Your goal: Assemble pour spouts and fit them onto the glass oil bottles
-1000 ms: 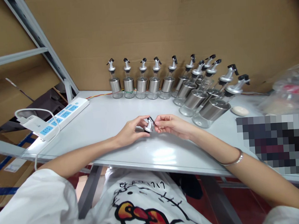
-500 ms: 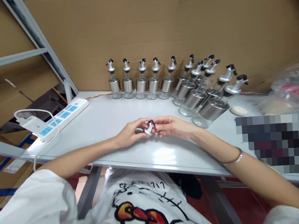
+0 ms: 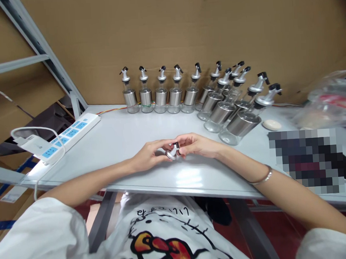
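Between my hands, just above the table's front part, is a silver pour spout [image 3: 171, 153] with a black flip cap. My left hand [image 3: 149, 156] grips the spout's round base between thumb and fingers. From the other side, my right hand [image 3: 196, 145] pinches the black cap [image 3: 176, 146] end with thumb and fingertips. The lower part of the spout is hidden by my left fingers. Several glass oil bottles with steel sleeves and matching spouts stand upright behind; one of the nearest is the large front bottle [image 3: 243, 124] on the right.
A white power strip [image 3: 73, 135] with a plugged-in charger and cable lies at the left of the grey table [image 3: 117, 133]. On the right are a pale oval object [image 3: 272, 125], a clear plastic bag [image 3: 326, 106] and a blurred-out patch. Cardboard [image 3: 166, 24] rises behind the bottles.
My right thumb and fingers have shifted slightly on the black cap, which is now turned differently. Both hands still hold the spout. The whole view has moved a little.
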The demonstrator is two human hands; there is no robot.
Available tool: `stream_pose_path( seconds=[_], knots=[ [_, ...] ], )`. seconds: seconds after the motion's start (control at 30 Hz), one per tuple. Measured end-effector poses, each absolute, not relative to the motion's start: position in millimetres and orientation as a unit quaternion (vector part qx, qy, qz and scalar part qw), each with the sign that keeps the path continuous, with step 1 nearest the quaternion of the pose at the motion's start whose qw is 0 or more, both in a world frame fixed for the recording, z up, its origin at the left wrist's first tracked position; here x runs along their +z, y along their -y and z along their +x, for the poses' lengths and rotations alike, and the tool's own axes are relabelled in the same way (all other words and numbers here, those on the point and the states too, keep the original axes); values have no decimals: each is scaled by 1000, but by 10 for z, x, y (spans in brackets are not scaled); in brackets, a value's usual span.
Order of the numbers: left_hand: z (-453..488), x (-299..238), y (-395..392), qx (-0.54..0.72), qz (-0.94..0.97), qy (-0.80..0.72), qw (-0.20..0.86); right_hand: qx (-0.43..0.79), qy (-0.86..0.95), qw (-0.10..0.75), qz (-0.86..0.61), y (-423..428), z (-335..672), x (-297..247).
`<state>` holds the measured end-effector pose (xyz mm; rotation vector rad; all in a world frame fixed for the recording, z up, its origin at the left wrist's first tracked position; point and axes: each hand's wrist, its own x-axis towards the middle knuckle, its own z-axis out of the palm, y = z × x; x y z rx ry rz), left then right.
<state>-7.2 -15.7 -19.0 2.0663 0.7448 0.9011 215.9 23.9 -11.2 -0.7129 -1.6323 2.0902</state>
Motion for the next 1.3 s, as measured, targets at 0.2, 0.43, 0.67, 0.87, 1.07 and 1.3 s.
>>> stream_pose_path(
  seconds=[0.2, 0.43, 0.67, 0.87, 1.07, 1.3],
  knots=[
    [-79, -180, 160, 352, 813, -297, 357, 725, 608, 206, -249, -204, 2130, -69],
    [-94, -184, 160, 347, 821, -290, 349, 674, 664, 223, -235, -158, 2118, -28],
    [-104, -210, 123, 354, 801, -304, 376, 637, 692, 247, -232, -154, 2087, -74],
    [-70, -220, 135, 377, 772, -295, 418, 607, 710, 271, -234, -115, 2045, -78],
    [-56, -227, 127, 387, 755, -285, 446, 593, 721, 268, -237, -80, 2031, -49],
    [-45, -227, 96, 397, 733, -302, 462, 570, 723, 296, -255, -70, 1993, -88]
  ],
)
